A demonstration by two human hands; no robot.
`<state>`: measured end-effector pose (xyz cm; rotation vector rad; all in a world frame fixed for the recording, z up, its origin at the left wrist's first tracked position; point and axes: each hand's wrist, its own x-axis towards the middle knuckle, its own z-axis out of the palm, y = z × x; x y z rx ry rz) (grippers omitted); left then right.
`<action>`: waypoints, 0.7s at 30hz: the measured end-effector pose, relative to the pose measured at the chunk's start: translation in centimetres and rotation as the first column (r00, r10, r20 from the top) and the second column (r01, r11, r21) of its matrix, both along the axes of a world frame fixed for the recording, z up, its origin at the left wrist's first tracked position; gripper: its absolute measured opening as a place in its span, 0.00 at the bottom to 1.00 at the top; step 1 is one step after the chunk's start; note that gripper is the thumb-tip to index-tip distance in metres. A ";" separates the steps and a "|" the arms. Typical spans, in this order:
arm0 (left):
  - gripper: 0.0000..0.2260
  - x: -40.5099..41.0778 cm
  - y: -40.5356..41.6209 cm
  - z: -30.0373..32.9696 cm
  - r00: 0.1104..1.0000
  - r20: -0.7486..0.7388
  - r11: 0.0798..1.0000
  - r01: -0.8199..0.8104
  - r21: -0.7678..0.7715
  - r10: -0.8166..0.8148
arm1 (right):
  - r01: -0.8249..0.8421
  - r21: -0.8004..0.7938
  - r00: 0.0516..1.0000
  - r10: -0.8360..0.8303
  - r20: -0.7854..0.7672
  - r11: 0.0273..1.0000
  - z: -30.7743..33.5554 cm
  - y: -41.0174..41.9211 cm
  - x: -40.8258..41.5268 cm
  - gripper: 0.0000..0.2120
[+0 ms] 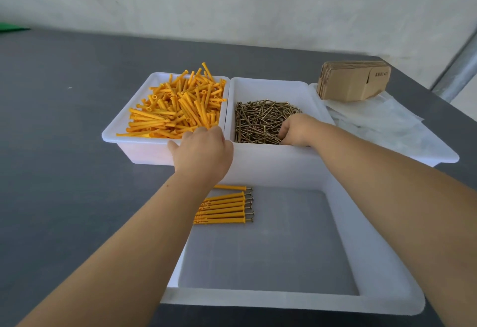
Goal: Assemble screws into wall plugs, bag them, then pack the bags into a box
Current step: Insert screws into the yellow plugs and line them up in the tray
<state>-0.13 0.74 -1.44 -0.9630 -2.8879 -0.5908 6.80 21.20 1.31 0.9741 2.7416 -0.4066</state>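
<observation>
While a matte grey counter (64, 125) carries smooth white plastic trays, the near tray (374, 262) holds a neat row of ribbed orange plugs with screws inserted (224, 208). Behind, the left hand (202, 152) reaches into loose tubular orange plugs (178, 107), fingers hidden, grip unclear; the right hand (295, 130) curls into thin brassy screws (258, 120), whether pinching any is unclear.
</observation>
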 end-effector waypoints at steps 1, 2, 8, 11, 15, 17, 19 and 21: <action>0.12 -0.1 0.0 0.0 1.000 -0.010 1.000 0.004 0.002 -0.004 | -0.008 0.026 1.000 0.007 0.027 1.000 0.0 -0.1 -0.1 0.16; 0.12 -0.3 0.0 0.1 1.000 -0.013 1.000 0.007 0.010 -0.007 | -0.016 0.055 0.998 0.013 0.056 0.998 0.1 -0.2 -0.1 0.16; 0.10 -0.5 0.0 -0.2 1.000 -0.028 0.993 0.003 0.119 0.001 | 0.043 0.158 0.995 -0.029 -0.093 0.986 -0.9 0.9 0.7 0.08; 0.08 -0.9 0.3 -0.2 0.998 -0.043 0.979 -0.039 0.198 0.048 | 0.074 0.185 0.982 -0.039 -0.183 0.980 -1.3 1.2 0.8 0.06; 0.05 -1.4 0.6 0.1 1.000 0.001 0.997 -0.011 0.071 0.011 | 0.186 0.178 0.800 -0.044 -0.599 0.966 -0.9 0.7 1.3 0.07; 0.03 -1.7 0.6 -0.2 0.999 -0.009 0.997 0.033 0.076 -0.032 | 0.147 0.024 0.660 -0.081 -0.746 0.989 -0.2 -0.2 1.7 0.04; 0.04 -1.8 0.5 -0.3 1.000 -0.015 0.989 0.030 0.147 -0.028 | 0.058 -0.163 0.549 -0.168 -0.819 0.985 0.7 -1.3 2.4 0.04; 0.08 -1.7 0.5 -0.4 1.000 -0.009 0.963 -0.005 0.271 0.008 | -0.028 -0.308 0.468 -0.260 -0.845 0.951 1.3 -2.5 3.7 0.05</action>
